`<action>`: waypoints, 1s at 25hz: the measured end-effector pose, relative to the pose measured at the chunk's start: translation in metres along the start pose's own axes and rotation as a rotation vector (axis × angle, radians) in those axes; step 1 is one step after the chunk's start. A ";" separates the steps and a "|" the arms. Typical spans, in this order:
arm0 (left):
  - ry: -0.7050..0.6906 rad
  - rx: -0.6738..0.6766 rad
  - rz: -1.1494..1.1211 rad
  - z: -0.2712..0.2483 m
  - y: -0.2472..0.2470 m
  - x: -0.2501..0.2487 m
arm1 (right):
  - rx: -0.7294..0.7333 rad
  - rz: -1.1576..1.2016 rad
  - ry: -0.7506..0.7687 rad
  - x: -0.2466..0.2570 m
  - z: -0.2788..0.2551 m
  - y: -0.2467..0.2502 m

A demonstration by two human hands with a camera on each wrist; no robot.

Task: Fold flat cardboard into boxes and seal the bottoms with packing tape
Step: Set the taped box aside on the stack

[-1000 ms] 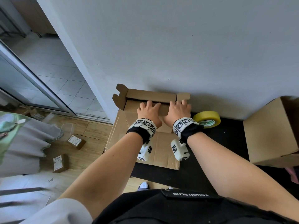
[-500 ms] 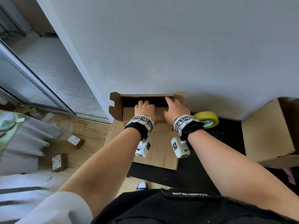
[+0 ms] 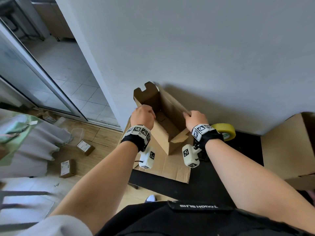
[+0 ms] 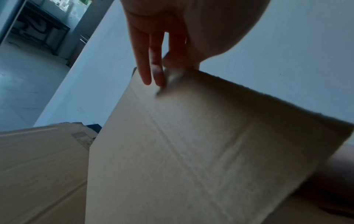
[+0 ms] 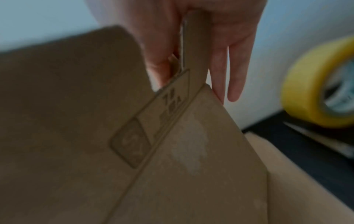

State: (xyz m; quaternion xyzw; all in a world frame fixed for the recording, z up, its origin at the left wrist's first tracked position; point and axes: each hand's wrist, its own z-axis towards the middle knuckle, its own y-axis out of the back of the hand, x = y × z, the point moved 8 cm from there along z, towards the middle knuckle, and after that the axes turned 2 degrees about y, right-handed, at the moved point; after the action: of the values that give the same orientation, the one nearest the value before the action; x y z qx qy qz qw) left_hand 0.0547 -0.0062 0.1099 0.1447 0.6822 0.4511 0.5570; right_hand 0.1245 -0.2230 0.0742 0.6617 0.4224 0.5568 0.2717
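Cardboard box (image 3: 163,128) now stands opened into a tube above the flat cardboard sheet (image 3: 172,166), where it lay collapsed a second ago; bottom flaps come next. Left hand (image 3: 143,116) and right hand (image 3: 195,119) each pinch a top edge. One tape roll (image 3: 225,131) waits beside the box; one finished box (image 3: 288,147) sits further right.

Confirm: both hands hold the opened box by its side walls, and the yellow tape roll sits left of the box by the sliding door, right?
Not quite. Both hands do hold the box by its walls, left hand and right hand. But the yellow tape roll sits to the right of the box, just behind the right wrist against the wall, not by the sliding door. The head view shows it.
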 end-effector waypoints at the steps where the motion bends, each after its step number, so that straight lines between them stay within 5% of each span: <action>1: 0.036 -0.009 -0.023 -0.002 0.001 0.004 | -0.025 0.040 -0.033 -0.005 -0.003 0.000; 5: 0.172 0.059 0.060 -0.015 -0.011 0.006 | -0.037 0.121 -0.101 -0.016 -0.004 0.000; 11: 0.314 0.115 -0.232 -0.015 -0.015 0.010 | -0.036 0.387 -0.200 -0.031 -0.004 0.002; 16: 0.203 0.033 -0.302 -0.043 0.001 -0.021 | -0.131 0.693 -0.375 -0.046 -0.020 0.010; 22: 0.021 0.130 -0.391 -0.059 -0.003 -0.055 | -0.313 0.843 -0.403 -0.066 -0.062 0.042; 25: -0.111 0.251 -0.405 -0.069 -0.010 -0.083 | -0.609 1.053 -0.561 -0.085 -0.112 0.060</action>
State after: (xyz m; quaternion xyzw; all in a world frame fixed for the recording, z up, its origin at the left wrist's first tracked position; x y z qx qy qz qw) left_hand 0.0239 -0.1011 0.1524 0.0975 0.7163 0.2335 0.6503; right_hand 0.0300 -0.3381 0.1068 0.7929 -0.2197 0.5163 0.2377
